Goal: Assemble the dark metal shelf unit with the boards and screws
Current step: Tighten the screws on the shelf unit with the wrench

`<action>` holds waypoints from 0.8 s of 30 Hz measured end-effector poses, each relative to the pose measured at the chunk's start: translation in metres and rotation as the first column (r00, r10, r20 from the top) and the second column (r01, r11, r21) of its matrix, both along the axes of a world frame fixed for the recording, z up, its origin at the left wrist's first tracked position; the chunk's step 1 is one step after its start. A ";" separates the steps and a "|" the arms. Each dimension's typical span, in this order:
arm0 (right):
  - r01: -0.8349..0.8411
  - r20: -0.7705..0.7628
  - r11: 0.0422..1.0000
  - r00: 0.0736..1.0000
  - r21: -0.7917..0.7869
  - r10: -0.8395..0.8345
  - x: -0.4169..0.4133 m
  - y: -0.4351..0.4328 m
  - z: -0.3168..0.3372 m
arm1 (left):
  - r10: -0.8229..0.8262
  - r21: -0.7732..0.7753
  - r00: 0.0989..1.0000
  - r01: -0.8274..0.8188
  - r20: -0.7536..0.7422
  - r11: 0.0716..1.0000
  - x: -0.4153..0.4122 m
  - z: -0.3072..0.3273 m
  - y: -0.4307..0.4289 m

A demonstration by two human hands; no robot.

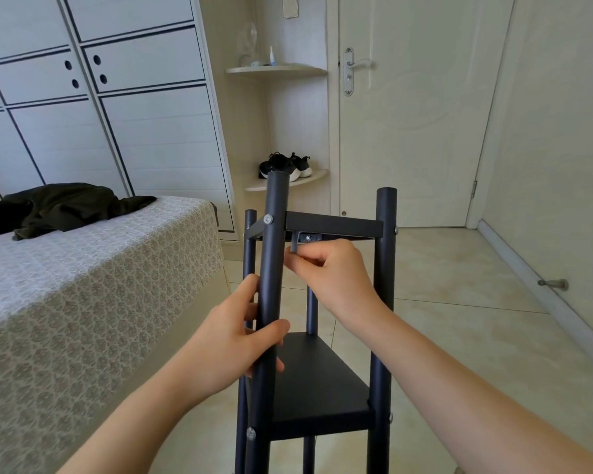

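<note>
The dark metal shelf unit (384, 302) stands on the floor in front of me, with round posts and two black boards. The upper board (336, 224) sits between the post tops; the lower board (317, 378) is fixed further down. My left hand (233, 340) grips the near left post (271, 295) at mid height. My right hand (332, 275) pinches a small grey L-shaped hex key (294, 243) just under the upper board, beside a bracket screw (308, 238). Silver screw heads show on the posts.
A bed with a patterned cover (83, 295) stands close on the left, dark clothes (59, 208) lying on it. Behind are a white wardrobe (117, 97), corner shelves with shoes (285, 165), and a shut door (408, 107). Tiled floor (459, 302) spreads to the right, with a doorstop (555, 284).
</note>
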State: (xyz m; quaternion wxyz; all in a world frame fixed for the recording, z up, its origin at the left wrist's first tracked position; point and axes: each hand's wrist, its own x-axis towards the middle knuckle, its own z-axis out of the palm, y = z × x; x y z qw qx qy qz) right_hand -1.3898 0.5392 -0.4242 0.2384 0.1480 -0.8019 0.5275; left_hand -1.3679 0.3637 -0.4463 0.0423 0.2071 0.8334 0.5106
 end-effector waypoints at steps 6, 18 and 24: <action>0.100 -0.144 0.994 0.984 -0.052 -0.106 -0.014 -0.013 -0.016 | 0.005 -0.001 1.000 -0.005 0.005 1.000 -0.001 0.001 -0.001; 0.161 -0.190 0.966 0.961 -0.202 -0.200 -0.025 -0.032 -0.023 | 0.004 0.012 1.000 -0.004 0.028 1.000 -0.001 0.003 -0.003; 0.119 -0.013 0.977 0.992 -0.178 -0.123 -0.020 -0.025 -0.025 | 0.009 0.018 0.999 -0.009 0.033 1.000 -0.003 0.003 -0.002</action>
